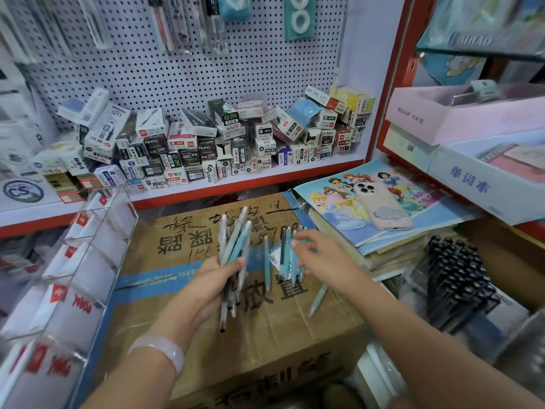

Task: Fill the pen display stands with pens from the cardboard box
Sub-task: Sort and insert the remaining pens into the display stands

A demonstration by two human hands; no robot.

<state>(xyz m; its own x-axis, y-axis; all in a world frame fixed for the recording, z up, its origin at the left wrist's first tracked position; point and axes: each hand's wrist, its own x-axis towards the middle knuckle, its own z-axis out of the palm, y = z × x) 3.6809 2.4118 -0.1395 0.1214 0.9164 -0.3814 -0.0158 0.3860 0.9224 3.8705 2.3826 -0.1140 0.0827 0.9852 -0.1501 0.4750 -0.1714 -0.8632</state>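
My left hand point(211, 286) grips a bundle of pale blue and white pens point(236, 240) that fans upward above a closed cardboard box point(177, 240). My right hand point(323, 255) reaches over several loose pens point(284, 255) lying on the box top, its fingers touching them. One pale pen point(318, 301) lies apart near my right wrist. A clear tiered pen display stand point(88, 255) with red logos stands at the left, against the box.
A shelf packed with small pen boxes point(206, 149) runs behind under a pegboard. A phone point(382, 206) lies on a stack of picture books point(413, 208) at the right. A clear holder of black pens point(457, 278) stands at the right.
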